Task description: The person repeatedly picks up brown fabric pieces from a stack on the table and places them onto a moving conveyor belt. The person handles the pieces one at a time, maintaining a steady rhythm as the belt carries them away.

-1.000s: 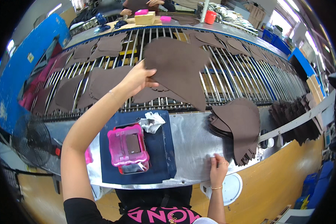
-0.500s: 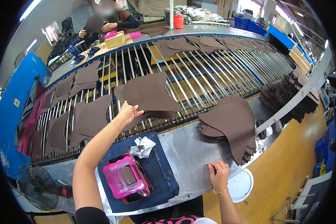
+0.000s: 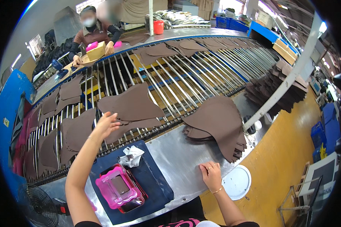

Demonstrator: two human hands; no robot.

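Observation:
My left hand [image 3: 107,126] is stretched over the roller conveyor [image 3: 166,75], its fingers spread and holding nothing. Just beyond the fingertips lies a brown cut sheet piece [image 3: 134,104] with curved edges, overlapping another brown piece [image 3: 140,124] on the rollers. My right hand [image 3: 211,175], fingers curled in with nothing visible in them, rests at the front edge of the metal table [image 3: 174,145]. Beyond it is a fanned stack of similar brown pieces [image 3: 219,121]. Between my arms, a pink frame-like tray [image 3: 117,185] with a brown block in it sits on a dark blue mat [image 3: 153,181].
A crumpled white cloth [image 3: 131,156] lies on the mat. A black fan [image 3: 38,206] stands at lower left, a white round lid or bucket [image 3: 236,183] below the table's right edge. A slanted metal post [image 3: 280,83] rises at right. Across the conveyor sits a co-worker [image 3: 91,34].
My left hand has let go of the brown piece, which now lies flatter on the rollers. The whole view has shifted slightly. The co-worker has lowered both hands to the far table.

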